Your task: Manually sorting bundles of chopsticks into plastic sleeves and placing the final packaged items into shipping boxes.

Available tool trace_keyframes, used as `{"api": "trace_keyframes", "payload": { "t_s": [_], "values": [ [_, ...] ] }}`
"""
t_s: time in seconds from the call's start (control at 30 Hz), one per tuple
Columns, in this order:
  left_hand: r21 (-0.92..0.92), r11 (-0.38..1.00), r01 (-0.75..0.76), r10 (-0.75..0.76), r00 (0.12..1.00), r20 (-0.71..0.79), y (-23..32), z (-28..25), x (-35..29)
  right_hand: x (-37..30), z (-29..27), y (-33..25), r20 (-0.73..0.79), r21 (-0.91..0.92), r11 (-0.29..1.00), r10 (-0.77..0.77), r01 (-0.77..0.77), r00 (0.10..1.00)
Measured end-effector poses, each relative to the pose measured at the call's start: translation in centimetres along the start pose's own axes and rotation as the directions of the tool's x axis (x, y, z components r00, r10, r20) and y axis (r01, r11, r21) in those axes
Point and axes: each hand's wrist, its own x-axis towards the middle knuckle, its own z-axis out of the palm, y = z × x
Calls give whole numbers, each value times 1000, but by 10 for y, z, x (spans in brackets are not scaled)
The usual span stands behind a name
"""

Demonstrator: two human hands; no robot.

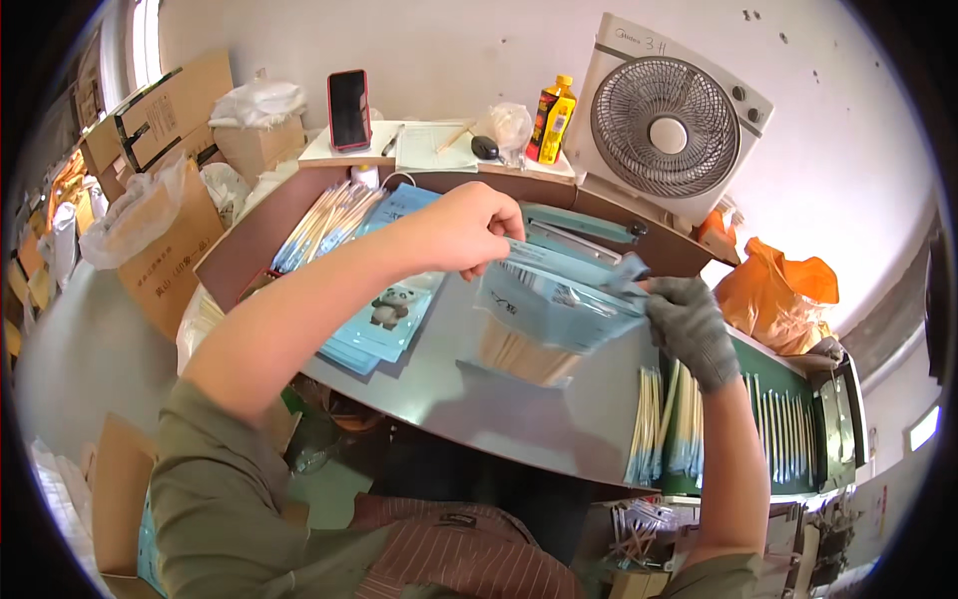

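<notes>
A clear blue plastic bag (559, 309) hangs upright over the grey tabletop, with a bundle of thin wooden sticks (524, 351) inside it. My bare left hand (469, 230) pinches the bag's upper left corner. At the upper right corner, my right hand (689, 324), in a grey glove, is closed on the bag's edge. To the left lies a stack of flat blue bags (384, 319) with a panda print. Below my right hand, rows of wrapped sticks (674, 419) lie at the table's right end.
Loose wrapped sticks (324, 225) are piled at the back left. A white box fan (669, 130) leans behind the table. On the back ledge stand a phone (349, 112) and a yellow bottle (551, 120). An orange plastic bag (778, 295) sits at the right, cardboard boxes (165, 240) at the left.
</notes>
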Motion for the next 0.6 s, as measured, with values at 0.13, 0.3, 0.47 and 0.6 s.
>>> {"api": "trace_keyframes", "payload": {
  "t_s": [0.13, 0.3, 0.47, 0.6],
  "values": [
    [380, 859, -342, 438, 876, -203, -2, 5, 1, 13, -7, 0, -129, -41, 982, -186, 183, 974],
    [96, 994, 49, -42, 997, -72, -16, 3, 23, 40, 12, 25, 106, 24, 999, 31, -34, 994],
    [135, 974, -185, 212, 950, -228, -8, 7, 25, 48, -3, 20, -20, 51, 995, -82, 82, 996],
    [58, 994, 95, -90, 993, -77, -9, -4, 42, 81, 4, 21, 97, -75, 993, 98, -91, 990]
  ]
}}
